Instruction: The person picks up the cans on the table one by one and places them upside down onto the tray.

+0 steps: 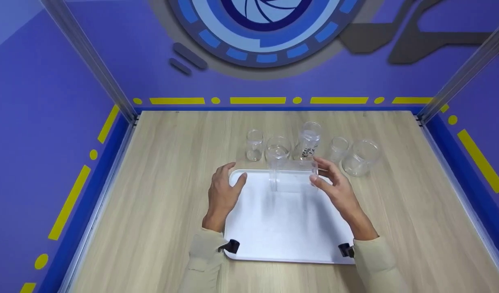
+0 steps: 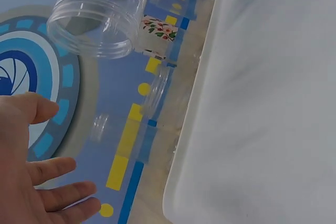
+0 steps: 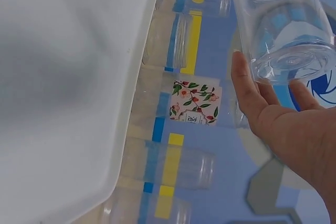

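Note:
A clear, wide-mouthed jar point(image 1: 295, 177) lies sideways in the air above the white tray point(image 1: 290, 228), its open mouth facing left. My right hand point(image 1: 338, 188) holds it by the base end, thumb on the near side and fingers on the far side. In the right wrist view the jar point(image 3: 286, 30) looks see-through, with nothing visible inside. My left hand point(image 1: 225, 189) is over the tray's left edge, apart from the jar. Its fingers point(image 2: 68, 192) are spread and hold nothing in the left wrist view.
Behind the tray stand several clear containers: a narrow jar point(image 1: 254, 146), a wider jar point(image 1: 278, 149), a tall one with a floral label point(image 1: 308, 151), a small one point(image 1: 338, 147) and a wide one point(image 1: 358, 160). Blue panels point(image 1: 273, 87) enclose the wooden table point(image 1: 164, 195).

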### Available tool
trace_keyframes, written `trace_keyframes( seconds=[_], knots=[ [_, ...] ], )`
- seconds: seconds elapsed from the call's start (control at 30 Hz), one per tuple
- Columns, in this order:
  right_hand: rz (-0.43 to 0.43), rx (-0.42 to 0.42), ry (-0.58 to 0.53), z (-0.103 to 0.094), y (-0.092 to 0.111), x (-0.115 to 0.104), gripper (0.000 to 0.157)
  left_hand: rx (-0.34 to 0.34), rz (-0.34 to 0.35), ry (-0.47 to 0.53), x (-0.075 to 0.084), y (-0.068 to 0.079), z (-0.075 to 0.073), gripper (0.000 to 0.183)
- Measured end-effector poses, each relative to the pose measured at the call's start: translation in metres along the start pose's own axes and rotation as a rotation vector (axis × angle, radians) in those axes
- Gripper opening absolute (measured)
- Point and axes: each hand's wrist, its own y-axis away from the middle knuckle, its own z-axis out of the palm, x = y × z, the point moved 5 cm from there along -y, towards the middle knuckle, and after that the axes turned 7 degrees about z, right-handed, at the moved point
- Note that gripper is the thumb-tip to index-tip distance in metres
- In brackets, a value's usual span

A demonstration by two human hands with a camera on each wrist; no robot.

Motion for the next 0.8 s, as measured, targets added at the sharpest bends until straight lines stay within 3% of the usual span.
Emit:
trace_keyframes(
  seconds=[0.2, 0.8],
  knots=[
    [-0.003, 0.02, 0.082, -0.002, 0.001, 0.0, 0.059, -0.01, -0.036, -0.068, -0.016, -0.001, -0.002, 0.06],
    [0.0, 0.058, 0.189, -0.006, 0.002, 0.0, 0.06, -0.043, -0.079, -0.182, -0.045, 0.001, 0.008, 0.06]
  ],
)
